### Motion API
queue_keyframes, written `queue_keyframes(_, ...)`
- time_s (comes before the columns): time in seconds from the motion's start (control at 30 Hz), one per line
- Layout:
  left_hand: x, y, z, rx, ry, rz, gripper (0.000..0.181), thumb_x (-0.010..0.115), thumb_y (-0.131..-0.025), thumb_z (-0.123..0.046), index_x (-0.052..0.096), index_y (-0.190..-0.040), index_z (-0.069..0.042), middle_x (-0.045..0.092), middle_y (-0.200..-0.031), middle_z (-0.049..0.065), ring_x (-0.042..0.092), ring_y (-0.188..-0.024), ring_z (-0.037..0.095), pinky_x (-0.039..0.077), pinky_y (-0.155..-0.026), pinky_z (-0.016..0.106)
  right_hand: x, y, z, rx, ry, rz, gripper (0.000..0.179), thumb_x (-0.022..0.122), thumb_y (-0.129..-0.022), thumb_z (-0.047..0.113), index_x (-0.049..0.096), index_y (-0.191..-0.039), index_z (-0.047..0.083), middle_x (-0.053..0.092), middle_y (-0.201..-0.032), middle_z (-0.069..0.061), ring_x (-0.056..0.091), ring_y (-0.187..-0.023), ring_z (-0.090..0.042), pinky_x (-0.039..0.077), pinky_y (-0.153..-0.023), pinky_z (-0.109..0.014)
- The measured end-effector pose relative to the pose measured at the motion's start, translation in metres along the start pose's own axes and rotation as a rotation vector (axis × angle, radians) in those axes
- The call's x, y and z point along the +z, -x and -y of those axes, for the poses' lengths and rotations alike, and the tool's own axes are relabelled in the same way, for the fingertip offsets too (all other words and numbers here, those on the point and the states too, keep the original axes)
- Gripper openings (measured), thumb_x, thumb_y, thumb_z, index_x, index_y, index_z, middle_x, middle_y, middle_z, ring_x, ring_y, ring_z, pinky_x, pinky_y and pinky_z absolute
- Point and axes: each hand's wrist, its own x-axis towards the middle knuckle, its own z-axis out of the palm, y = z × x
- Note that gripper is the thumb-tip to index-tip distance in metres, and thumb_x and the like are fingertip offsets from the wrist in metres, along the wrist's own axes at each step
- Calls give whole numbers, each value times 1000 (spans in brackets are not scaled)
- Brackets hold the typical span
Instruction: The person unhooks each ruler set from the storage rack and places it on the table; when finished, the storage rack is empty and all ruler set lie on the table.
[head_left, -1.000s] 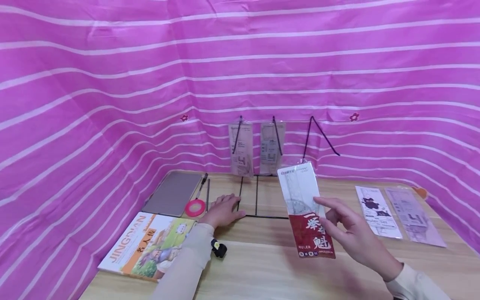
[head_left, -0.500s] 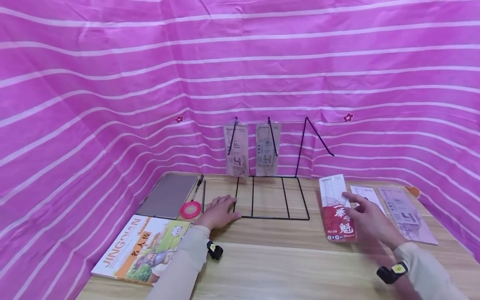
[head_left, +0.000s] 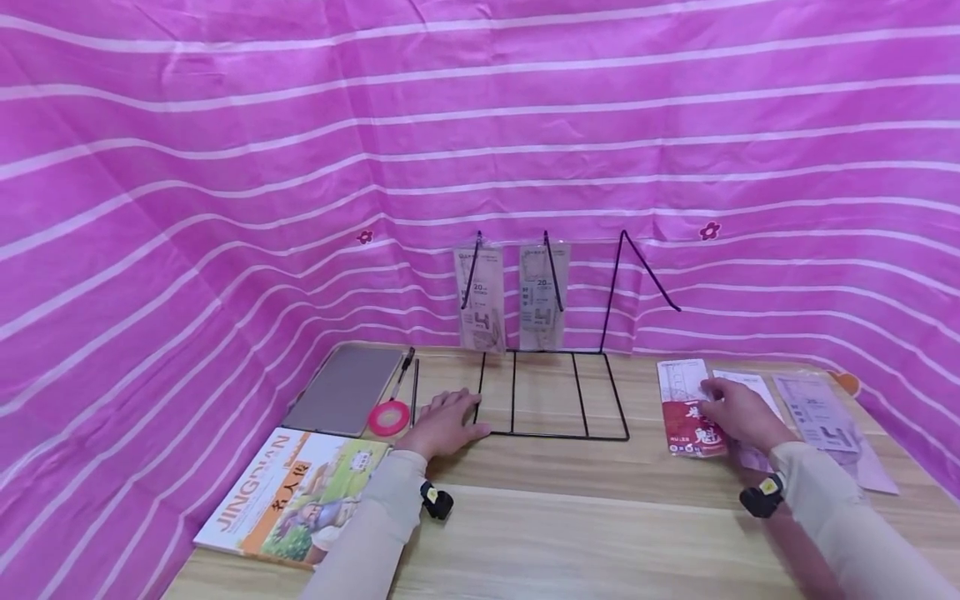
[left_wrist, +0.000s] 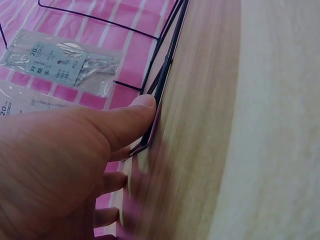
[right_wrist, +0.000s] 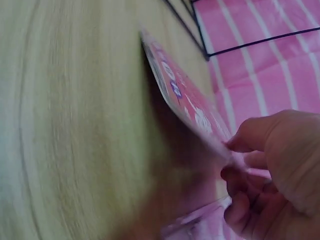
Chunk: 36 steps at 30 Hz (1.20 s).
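In the head view my left hand point(head_left: 446, 423) is at the front left corner of a black wire display rack point(head_left: 555, 434). The left wrist view shows its thumb on the wire point(left_wrist: 162, 85), the other fingers close to the corner. My right hand point(head_left: 742, 412) pinches the edge of a red and white ruler set packet point(head_left: 692, 429) between thumb and fingers. In the right wrist view that packet point(right_wrist: 187, 97) is tilted, one edge near the table. Two clear ruler packets, a left one point(head_left: 480, 308) and a right one point(head_left: 543, 308), hang on the rack's hooks; the third hook point(head_left: 651, 271) is bare.
Beside the right hand lie a white packet point(head_left: 761, 387) and a pinkish ruler packet point(head_left: 825, 429). To the left are a book point(head_left: 292, 500), a grey tablet-like slab point(head_left: 345, 390), pink tape point(head_left: 388, 418), a pen point(head_left: 407, 360) and a thin dark rod point(head_left: 416, 392). Pink striped cloth surrounds the table.
My right hand has carried the red and white packet from in front of the rack to the right and down, close to the other packets. The left hand has stayed at the rack's corner.
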Motion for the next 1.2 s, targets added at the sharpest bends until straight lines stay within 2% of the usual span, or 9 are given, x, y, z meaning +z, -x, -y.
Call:
queue_keyframes(0.1, 1, 0, 2, 1, -2, -3, 69, 62, -103, -52, 45, -161, -18, 31, -173, 15, 22, -160, 44, 16, -129, 68, 4, -8, -3, 24, 35, 1, 66, 68, -95, 19, 45, -143, -21, 64, -115, -36, 64, -98, -43, 54, -90, -61)
queue_keyframes(0.3, -3, 1, 8, -22, -2, -23, 69, 62, -103, -52, 45, -160, -19, 31, -173, 13, 22, -160, 43, 16, -129, 67, 15, -14, 20, 67, 70, -91, 71, 66, -95, 24, 39, -150, -11, 44, -129, -39, 63, -99, -51, 56, -80, -62)
queue_keyframes(0.5, -5, 5, 10, -36, 2, -13, 69, 62, -103, -51, 43, -162, -19, 29, -174, 13, 20, -161, 43, 15, -130, 67, 43, 2, 59, -73, -32, -214, 54, 67, -97, 19, 53, -142, -7, 57, -126, -33, 65, -109, -49, 56, -88, -63)
queue_keyframes(0.6, -6, 6, 11, -40, 5, -19, 69, 61, -104, -50, 42, -162, -19, 28, -174, 13, 19, -161, 43, 14, -130, 67, 54, 9, 78, -134, -73, -263, 47, 68, -99, 20, 59, -138, -3, 63, -122, -27, 67, -106, -40, 58, -87, -56)
queue_keyframes(0.67, -7, 6, 11, -40, 6, -25, 69, 62, -104, -49, 41, -162, -18, 28, -174, 14, 19, -161, 43, 13, -130, 67, 59, 13, 89, -151, -95, -278, 44, 67, -100, 21, 60, -138, 1, 65, -120, -22, 65, -97, -33, 56, -80, -47)
queue_keyframes(0.8, -7, 6, 11, -37, 5, -20, 70, 61, -103, -50, 41, -163, -19, 27, -174, 14, 18, -161, 44, 12, -130, 67, 65, 15, 103, -189, -135, -294, 40, 66, -101, 21, 61, -137, 5, 66, -122, -17, 59, -83, -21, 49, -67, -30)
queue_keyframes(0.9, -7, 4, 9, -36, 1, -14, 71, 61, -103, -51, 40, -163, -19, 26, -174, 14, 17, -162, 44, 12, -130, 67, 69, 12, 109, -217, -190, -295, 37, 65, -103, 20, 62, -138, 7, 67, -122, -15, 57, -78, -17, 48, -61, -26)
queue_keyframes(1.03, -6, 0, 5, -17, -3, -14, 71, 61, -103, -52, 41, -162, -20, 28, -174, 14, 19, -161, 44, 13, -130, 67, 71, 4, 118, -215, -289, -269, 36, 61, -106, 20, 62, -141, 12, 65, -117, -12, 58, -79, -19, 50, -60, -27)
queue_keyframes(1.2, -2, -2, 2, -2, -2, 8, 72, 61, -102, -55, 42, -162, -21, 28, -174, 13, 19, -161, 44, 13, -130, 66, 67, -14, 131, -280, -358, -251, 36, 60, -106, 15, 61, -143, 11, 60, -128, -14, 62, -98, -27, 51, -72, -21)
